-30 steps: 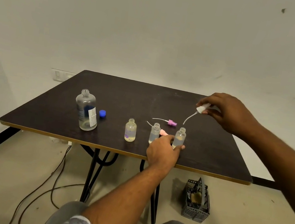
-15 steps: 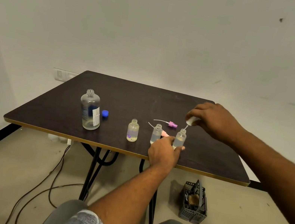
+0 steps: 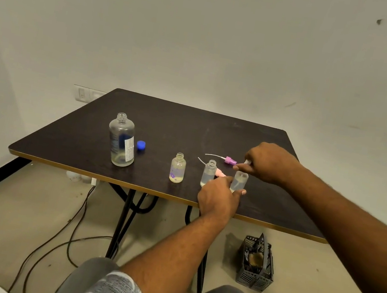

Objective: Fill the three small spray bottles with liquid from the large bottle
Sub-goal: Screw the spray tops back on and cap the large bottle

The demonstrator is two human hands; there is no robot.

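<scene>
Three small clear bottles stand in a row near the front edge of the dark table (image 3: 191, 125). The left small bottle (image 3: 177, 168) and the middle small bottle (image 3: 208, 173) are uncapped and hold some liquid. My left hand (image 3: 219, 197) grips the base of the right small bottle (image 3: 239, 181). My right hand (image 3: 268, 162) pinches a white spray head (image 3: 246, 163) right over that bottle's neck, its tube down inside. The large clear bottle (image 3: 121, 140) stands uncapped at the left, nearly empty, with its blue cap (image 3: 141, 145) beside it.
A purple spray head (image 3: 230, 160) with its tube lies behind the small bottles, and a pink spray head (image 3: 220, 174) lies between the middle and right bottles. On the floor are a grey plastic basket (image 3: 256, 266) at the right and loose cables (image 3: 75, 223) under the table.
My right hand came down and toward me with the white spray head, from well above the table to the right bottle's neck, feeding the tube inside. My left hand kept its hold.
</scene>
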